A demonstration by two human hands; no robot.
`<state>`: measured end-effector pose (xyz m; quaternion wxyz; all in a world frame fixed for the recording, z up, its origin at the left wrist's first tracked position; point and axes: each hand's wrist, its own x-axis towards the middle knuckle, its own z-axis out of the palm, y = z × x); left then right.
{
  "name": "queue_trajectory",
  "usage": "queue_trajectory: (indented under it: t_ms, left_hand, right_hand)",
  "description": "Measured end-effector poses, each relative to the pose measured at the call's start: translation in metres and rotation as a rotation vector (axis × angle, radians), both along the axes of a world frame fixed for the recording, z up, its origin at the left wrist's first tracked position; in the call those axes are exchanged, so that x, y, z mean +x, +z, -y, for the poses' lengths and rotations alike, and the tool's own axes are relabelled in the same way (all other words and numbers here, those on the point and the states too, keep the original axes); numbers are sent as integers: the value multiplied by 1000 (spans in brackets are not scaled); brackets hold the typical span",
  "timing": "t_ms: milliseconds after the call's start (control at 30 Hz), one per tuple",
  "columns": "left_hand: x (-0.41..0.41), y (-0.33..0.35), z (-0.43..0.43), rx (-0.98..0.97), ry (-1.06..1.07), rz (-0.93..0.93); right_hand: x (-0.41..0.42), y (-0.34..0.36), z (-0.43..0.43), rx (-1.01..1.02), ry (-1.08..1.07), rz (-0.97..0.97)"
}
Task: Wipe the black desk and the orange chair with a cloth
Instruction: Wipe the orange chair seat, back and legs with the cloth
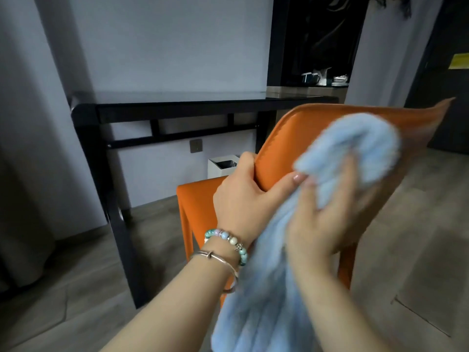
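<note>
Gripping the left edge of the chair back, your left hand has its thumb curled over the front of the smooth orange shell and its fingers laid along the rear face; the wrist carries a string of glazed round beads and a thin metal bangle; your right hand presses a fluffy pale blue cloth against the back of that shell, fingers fairly straight and spread over the pile, though blur hides how far the thumb wraps, so you cannot tell whether it pinches the fabric; the cloth bunches into a rounded pad at the top and hangs in soft ribbed folds down past your forearm; the chair is a moulded piece with a curved, thin-rimmed back, a flat seat and slim tapering legs, standing on a grey wood-grain floor just in front of the desk; the desk is glossy black with a rounded corner, a glass-like reflective top and square-section rails beneath, set against a pale matte wall; under it sits a small white square bin, and to the left hangs a grey curtain in heavy folds.
</note>
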<state>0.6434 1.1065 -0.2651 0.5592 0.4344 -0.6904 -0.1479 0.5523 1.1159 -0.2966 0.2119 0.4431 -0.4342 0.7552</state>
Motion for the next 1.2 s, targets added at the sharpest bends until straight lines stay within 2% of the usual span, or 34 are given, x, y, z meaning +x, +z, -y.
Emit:
queue_trajectory:
  t_ms: [67, 133, 200, 300, 333, 367, 467, 533, 600, 700, 733, 800, 933, 1000, 1067, 1167, 1200]
  left_hand:
    - [0, -4, 2, -16, -25, -39]
    - [-1, -6, 3, -40, -28, -79]
    - [-6, -7, 3, -63, 15, -94]
    - [-14, -8, 2, -51, 73, -125]
    - [-16, -8, 0, -34, 91, -122]
    - [-17, -8, -2, -18, 103, -115]
    - [-18, -10, -4, -8, 135, -114]
    - [-19, -11, -2, -66, 165, -129]
    - [-21, -12, 1, -102, 192, -142]
    - [-25, -16, 2, -110, 218, -158]
    - [-25, -16, 2, -111, 228, -162]
    - [-26, -17, 2, -124, 248, -166]
    - [-26, -17, 5, -131, 248, -180]
    - [-26, -17, 5, -136, 242, -183]
    - [-26, -16, 4, -140, 236, -172]
    - [-28, -15, 3, -137, 236, -174]
    - [-28, -16, 3, -133, 237, -177]
  right_hand:
    - [8, -9, 4, -6, -39, -172]
    - [-11, -2, 11, -9, -80, -130]
    - [-38, 12, 12, -4, -87, 83]
    - [-64, 24, 15, 65, -62, 515]
    - [-62, 23, 13, 100, -71, 554]
    - [-55, 21, 10, 100, -76, 505]
    - [-21, 9, 1, 26, -58, 113]
    - [-26, 12, 4, 22, -74, -6]
    - [-58, 18, 15, -9, -53, 115]
    - [-108, 24, 27, -11, 104, 580]
    - [-110, 22, 27, 14, 123, 656]
    - [-90, 14, 18, 55, 87, 607]
    - [-45, 27, 1, -26, 16, 195]
    - [-62, 40, 12, -54, -84, 102]
    - [-93, 43, 24, -53, -62, 263]
    - [-137, 29, 42, 43, 153, 776]
    - [-144, 20, 46, 87, 178, 863]
